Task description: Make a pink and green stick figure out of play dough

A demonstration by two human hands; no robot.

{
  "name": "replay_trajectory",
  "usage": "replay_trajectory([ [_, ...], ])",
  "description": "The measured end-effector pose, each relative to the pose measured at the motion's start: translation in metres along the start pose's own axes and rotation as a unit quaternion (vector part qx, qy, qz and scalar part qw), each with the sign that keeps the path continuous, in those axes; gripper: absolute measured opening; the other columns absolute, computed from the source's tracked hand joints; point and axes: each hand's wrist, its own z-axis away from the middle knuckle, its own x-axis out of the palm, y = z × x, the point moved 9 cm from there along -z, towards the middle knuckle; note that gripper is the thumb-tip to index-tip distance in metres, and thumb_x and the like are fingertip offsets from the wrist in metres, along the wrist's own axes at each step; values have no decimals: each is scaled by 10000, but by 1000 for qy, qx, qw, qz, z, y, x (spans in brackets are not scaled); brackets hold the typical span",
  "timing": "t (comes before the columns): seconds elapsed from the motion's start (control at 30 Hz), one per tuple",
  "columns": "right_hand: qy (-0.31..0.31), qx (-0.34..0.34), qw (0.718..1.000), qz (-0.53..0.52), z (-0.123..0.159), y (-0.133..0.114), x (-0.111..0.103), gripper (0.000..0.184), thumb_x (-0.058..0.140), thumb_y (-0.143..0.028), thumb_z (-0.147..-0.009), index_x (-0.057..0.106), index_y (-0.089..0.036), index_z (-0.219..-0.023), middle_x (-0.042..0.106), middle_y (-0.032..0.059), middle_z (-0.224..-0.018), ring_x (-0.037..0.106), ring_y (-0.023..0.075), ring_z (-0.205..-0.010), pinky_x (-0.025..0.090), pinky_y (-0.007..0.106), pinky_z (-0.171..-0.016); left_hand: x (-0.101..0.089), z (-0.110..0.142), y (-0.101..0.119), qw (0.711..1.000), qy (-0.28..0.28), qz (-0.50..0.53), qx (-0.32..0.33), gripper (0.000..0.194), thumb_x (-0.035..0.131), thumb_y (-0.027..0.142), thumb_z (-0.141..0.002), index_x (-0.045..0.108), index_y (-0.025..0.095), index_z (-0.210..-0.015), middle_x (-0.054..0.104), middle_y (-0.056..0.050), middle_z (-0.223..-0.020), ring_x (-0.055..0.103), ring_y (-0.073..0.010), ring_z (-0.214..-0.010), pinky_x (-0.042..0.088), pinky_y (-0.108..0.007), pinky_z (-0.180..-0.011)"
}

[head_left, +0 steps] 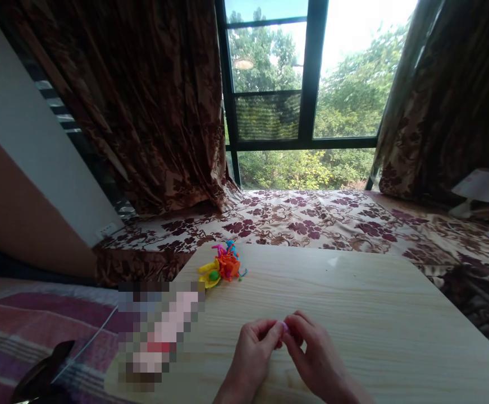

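My left hand (252, 342) and my right hand (314, 345) meet above the near middle of the wooden table (353, 303). Pinched between the fingertips of both hands is a small soft-looking pinkish-purple piece (285, 327). Most of it is hidden by my fingers, so its shape and material cannot be made out. Both hands are closed, thumbs against fingers. Farther off, by the table's left back edge, lies a pile of bright soft-looking pieces (229, 265) in orange, pink and blue. A yellow piece (211, 279) with a green ball rests beside it.
A blurred-out pinkish item (164, 331) lies along the table's left edge. Beyond the table is a window ledge with a floral cover (303, 216), between patterned curtains (164, 112). A white lamp (482, 185) stands at the right. Striped bedding (50, 325) is on the left.
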Motion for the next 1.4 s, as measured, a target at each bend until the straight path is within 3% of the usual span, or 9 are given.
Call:
replay_trajectory([
  [0.1, -6, 69, 994, -89, -2, 10, 3, 274, 441, -363, -866, 567, -160, -732, 559, 2, -671, 517, 118, -624, 411, 217, -567, -6, 1, -1, 999, 26, -21, 0, 335, 500, 392, -786, 683, 117, -834, 571, -3, -598, 480, -116, -604, 382, -233, -584],
  [0.2, -47, 106, 977, -179, -2, 15, 9, 271, 460, -382, -855, 589, -148, -813, 594, 3, -680, 555, 130, -656, 432, 210, -564, -2, 5, 4, 1000, -4, -3, 2, 313, 515, 374, -778, 661, 133, -912, 600, -7, -677, 499, -125, -662, 396, -238, -634],
  [0.37, -65, 32, 989, -126, 3, 8, 4, 318, 509, -279, -822, 488, -191, -1126, 601, 17, -809, 564, 134, -693, 462, 246, -634, 0, 11, 5, 1000, -23, -2, -9, 285, 492, 364, -780, 649, 130, -820, 574, 14, -636, 467, -106, -611, 356, -219, -585],
  [0.6, -114, -69, 989, 65, 15, -15, 6, 159, 470, -182, -785, 566, -207, -909, 554, 7, -696, 499, 126, -578, 411, 234, -547, 17, 14, -13, 996, -34, 69, -44, 196, 450, 266, -731, 578, 146, -643, 470, 40, -543, 365, -84, -515, 292, -210, -503],
  [0.7, -65, -46, 997, 6, 13, -14, 1, 215, 452, -233, -818, 567, -208, -998, 588, 20, -719, 534, 137, -603, 439, 229, -577, 24, 12, -15, 994, -15, 97, -47, 168, 437, 274, -735, 526, 157, -654, 368, 59, -522, 310, -76, -491, 274, -206, -480],
  [0.87, 42, 89, 984, -149, 9, 17, -4, 288, 440, -380, -831, 620, -187, -945, 584, 3, -600, 558, 151, -570, 460, 212, -512, 21, 9, 2, 995, 33, 90, 2, 220, 433, 343, -789, 527, 150, -741, 380, 52, -566, 336, -79, -538, 308, -203, -525],
  [0.97, 6, 124, 983, -135, 7, 29, 3, 322, 459, -393, -826, 590, -167, -1014, 575, -1, -597, 521, 129, -509, 434, 201, -453, 14, 10, 8, 999, 41, 24, 22, 289, 436, 402, -798, 537, 151, -699, 429, 44, -571, 378, -84, -557, 328, -205, -551],
  [1.13, -55, 55, 995, -68, 9, 21, 6, 290, 482, -335, -812, 508, -200, -1068, 591, -3, -681, 548, 127, -592, 460, 211, -538, 7, 11, 3, 999, 6, -40, 9, 260, 471, 392, -777, 575, 154, -755, 535, 23, -675, 456, -102, -636, 350, -211, -602],
  [1.4, -116, -16, 992, 47, 17, 3, 2, 106, 442, -260, -821, 531, -204, -805, 550, -13, -634, 488, 111, -549, 419, 200, -537, 20, 15, -9, 999, 4, -35, -14, 415, 375, 475, -804, 611, 146, -710, 561, -6, -643, 462, -117, -622, 363, -227, -606],
])
